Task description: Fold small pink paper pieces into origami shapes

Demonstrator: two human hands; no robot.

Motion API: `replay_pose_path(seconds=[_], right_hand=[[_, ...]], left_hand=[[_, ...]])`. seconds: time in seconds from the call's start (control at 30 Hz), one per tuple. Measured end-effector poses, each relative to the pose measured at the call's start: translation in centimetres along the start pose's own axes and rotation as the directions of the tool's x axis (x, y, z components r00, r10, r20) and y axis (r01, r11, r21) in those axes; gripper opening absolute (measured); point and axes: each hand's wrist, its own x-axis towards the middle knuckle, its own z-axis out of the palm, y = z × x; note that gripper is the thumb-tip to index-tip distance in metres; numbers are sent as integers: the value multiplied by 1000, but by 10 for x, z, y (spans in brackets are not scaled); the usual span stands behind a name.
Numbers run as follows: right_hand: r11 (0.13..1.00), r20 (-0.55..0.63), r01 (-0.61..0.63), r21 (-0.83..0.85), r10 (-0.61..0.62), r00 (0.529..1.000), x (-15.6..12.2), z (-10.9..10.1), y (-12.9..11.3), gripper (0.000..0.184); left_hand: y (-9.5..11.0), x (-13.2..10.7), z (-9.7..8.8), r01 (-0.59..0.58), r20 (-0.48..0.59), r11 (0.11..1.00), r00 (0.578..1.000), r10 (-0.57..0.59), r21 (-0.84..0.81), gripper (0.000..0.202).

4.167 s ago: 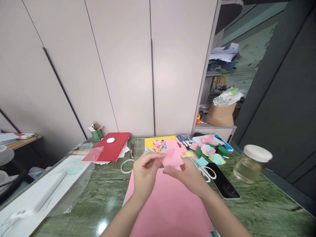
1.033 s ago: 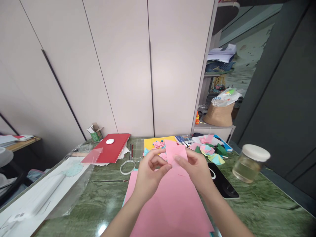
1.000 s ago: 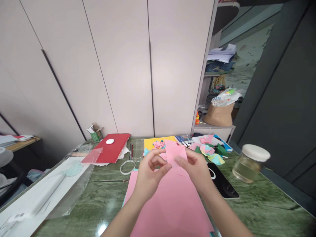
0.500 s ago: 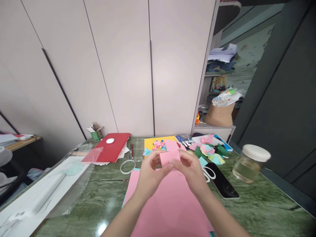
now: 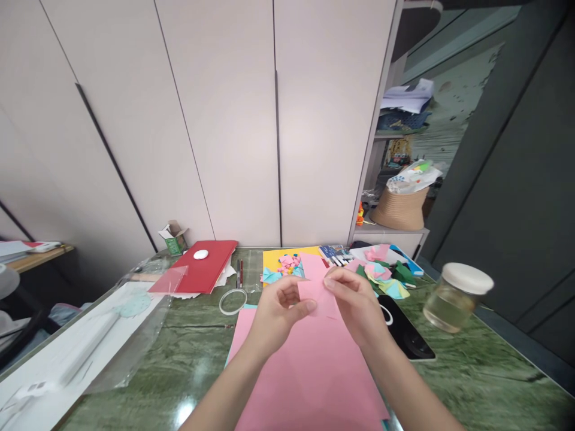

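A small piece of pink paper [image 5: 318, 296] is held up between my two hands. My left hand [image 5: 281, 308] pinches its left side, thumb in front and fingers behind. With thumb and forefinger, my right hand [image 5: 353, 299] grips the upper right corner. Below lies a stack of large pink sheets [image 5: 309, 377], with blue-green edges peeking out at its sides. Just beyond my hands, another pink paper piece [image 5: 312, 263] rests over a yellow sheet [image 5: 269, 258] that carries small pink and blue folded pieces [image 5: 290, 263].
Right of my hands lie a black phone [image 5: 411, 335], partly hidden scissors [image 5: 386, 314] and folded coloured papers [image 5: 381, 272]. A lidded jar of liquid [image 5: 453, 302] stands farther right. To the left are a tape roll [image 5: 233, 301], pens [image 5: 239, 273], a red folder [image 5: 204, 276] and a plastic-covered white sheet [image 5: 90, 335].
My right hand has shifted its grip from the paper's lower front to its upper right corner. The paper now tilts, and my hands are slightly farther apart.
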Motion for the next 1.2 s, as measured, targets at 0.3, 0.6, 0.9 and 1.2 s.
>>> replay_pose_path(seconds=[0.3,0.6,0.9,1.2], right_hand=[[980,-19,-105,172,110,994,0,0,5,17],[995,-86,83,-60,-88,992,-7,7,5,23],[992,-5,32,-118,-33,999,-6,8,3,23],[944,64,151,-293,-138,988,-7,7,4,28]], left_hand=[[-6,1,-3,23,93,992,996,-12,-124,27],[-6,1,0,-43,-19,999,999,43,9,40],[-10,1,-4,-31,-23,999,999,31,-15,34],[-1,3,1,-7,-52,999,999,5,-42,35]])
